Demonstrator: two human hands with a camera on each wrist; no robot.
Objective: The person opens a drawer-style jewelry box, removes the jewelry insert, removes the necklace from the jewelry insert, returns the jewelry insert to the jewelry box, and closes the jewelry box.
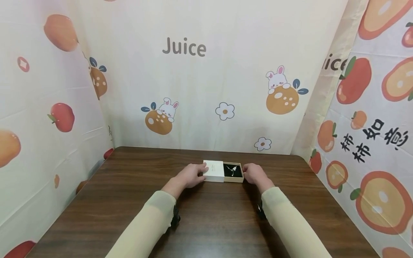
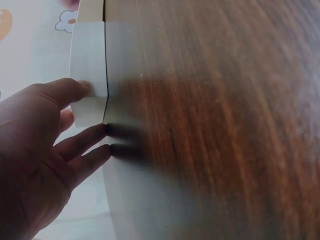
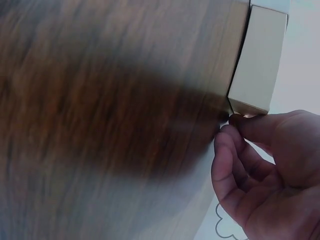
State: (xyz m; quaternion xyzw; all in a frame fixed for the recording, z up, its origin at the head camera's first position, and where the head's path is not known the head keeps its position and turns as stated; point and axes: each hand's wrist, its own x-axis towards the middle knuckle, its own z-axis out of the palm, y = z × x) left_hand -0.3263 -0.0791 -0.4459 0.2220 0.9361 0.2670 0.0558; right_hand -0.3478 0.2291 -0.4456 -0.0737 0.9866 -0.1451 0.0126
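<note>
A white jewelry box sleeve lies on the table, its drawer partly out on the right. Inside the drawer a silvery necklace rests on a black pad. My left hand grips the sleeve's left end, thumb on the near side in the left wrist view. Two lower fingers of that hand are spread near the tabletop. At the drawer's right end my right hand pinches with thumb and curled fingers. The exact pinch spot is mostly hidden in the right wrist view.
The brown wooden table reaches back to a fruit-printed curtain. More printed cloth hangs along the right side, and another sheet along the left. Dark wrist straps show under the sleeves.
</note>
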